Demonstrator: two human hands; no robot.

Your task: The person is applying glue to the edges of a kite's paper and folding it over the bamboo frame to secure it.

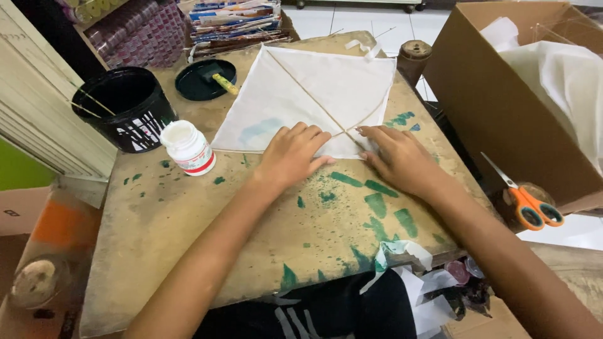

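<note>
A white paper kite (314, 94) with thin crossed bamboo sticks lies flat on a paint-stained wooden board (188, 220). My left hand (290, 154) presses palm-down on the kite's near corner, fingers together. My right hand (396, 157) rests flat beside it on the kite's near right edge, fingertips touching the paper where the curved stick meets the edge. Neither hand grips anything.
A white glue bottle (187, 147) stands left of the kite, beside a black bucket (122, 107) with sticks. A black lid with a brush (206, 78) lies behind. A cardboard box (502, 107) with white paper and orange scissors (531, 207) are at right.
</note>
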